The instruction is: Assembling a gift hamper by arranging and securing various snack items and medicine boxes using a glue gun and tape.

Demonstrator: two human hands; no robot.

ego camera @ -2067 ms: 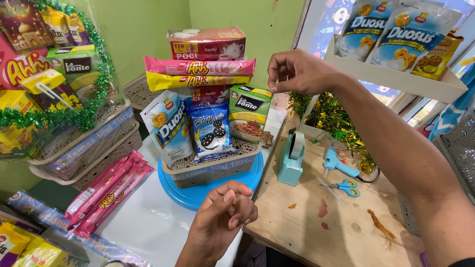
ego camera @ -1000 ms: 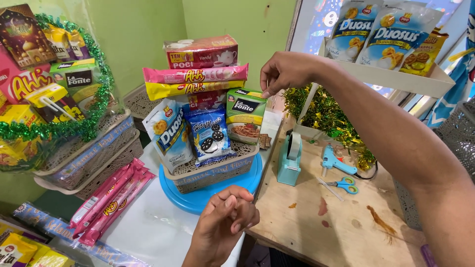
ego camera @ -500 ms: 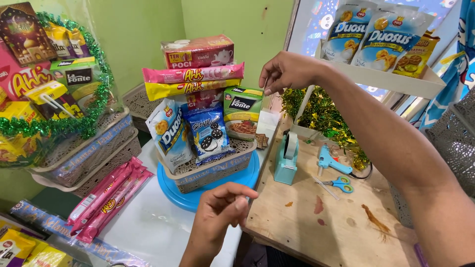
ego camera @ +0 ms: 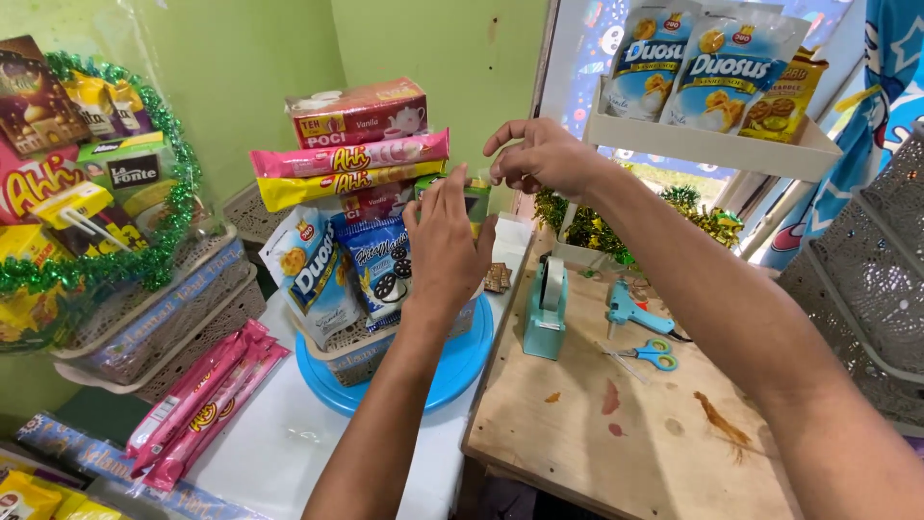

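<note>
While pinched by right hand and touched by close-fingered left hand, looks light, limp, sticky: clear tape strip. Best gripped at ends, just above green box.

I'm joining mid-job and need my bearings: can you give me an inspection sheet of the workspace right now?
Surface: wooden board with stains, beside a white table.
Job's things: snack stack in a woven basket on a round blue tray; green box at its right side.
Clutter: tape dispenser, glue gun, scissors, loose pink snack bars.
Hands: left hand raised against the stack; right hand pinching something small above the green box, cannot tell what.
Cables: dark cord behind the glue gun.
Surroundings: green wall, tinsel-wrapped hamper, shelf of biscuit bags.
</note>
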